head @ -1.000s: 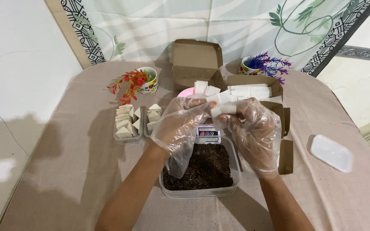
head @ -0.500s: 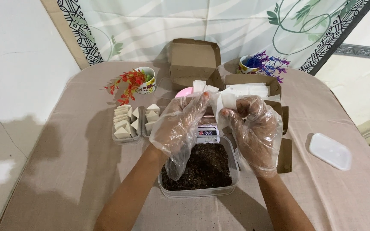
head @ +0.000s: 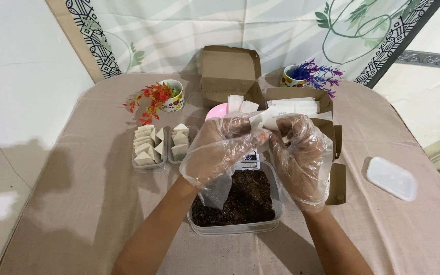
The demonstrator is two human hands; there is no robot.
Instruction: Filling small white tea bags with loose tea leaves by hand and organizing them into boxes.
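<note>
At the centre of the frame, two hands in loose clear plastic gloves meet above a clear plastic tub of dark loose material. The left hand and right hand together pinch a small white paper sachet at their fingertips, held just above the tub's far edge. Left of centre, two small trays of folded white packets sit on the beige worktop. Behind the hands are open cardboard boxes. At right lies a white lid.
</note>
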